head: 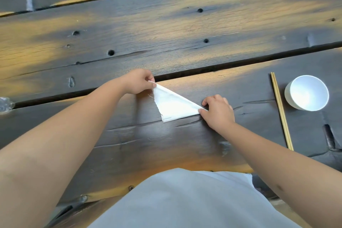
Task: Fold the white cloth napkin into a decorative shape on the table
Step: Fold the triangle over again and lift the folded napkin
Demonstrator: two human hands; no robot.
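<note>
Both hands pinch the triangular napkin (171,106) corners; white bowl (308,93) sits empty beside chopsticks (281,111).

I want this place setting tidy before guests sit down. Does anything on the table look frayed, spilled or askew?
Only the napkin: its short left edge is frayed, with loose threads by the left hand. The right hand pinches the opposite corner. The bowl stands upright and empty beside the paired chopsticks. Nothing is spilled.
</note>
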